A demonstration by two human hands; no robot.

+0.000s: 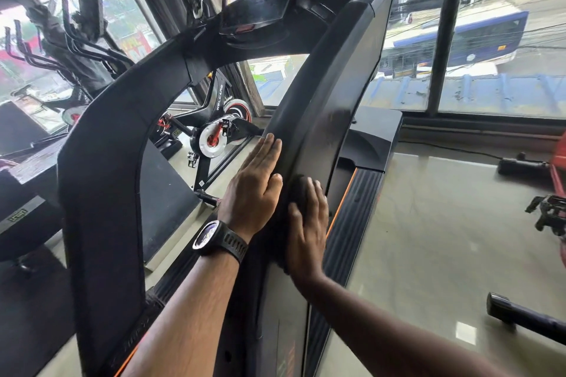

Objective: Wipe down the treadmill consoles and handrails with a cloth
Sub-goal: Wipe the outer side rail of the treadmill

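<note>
Two jobs on handrail (321, 86): left hand (254, 180) flat, fingers together, likely bracing; right hand (307, 223) spread, presses cloth (298, 187) to rail for full contact.

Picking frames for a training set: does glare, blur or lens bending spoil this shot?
Head view: wide lens bends the window post; dark cloth barely stands out from the black handrail; glare on the floor; left hand and right hand sharp.
</note>
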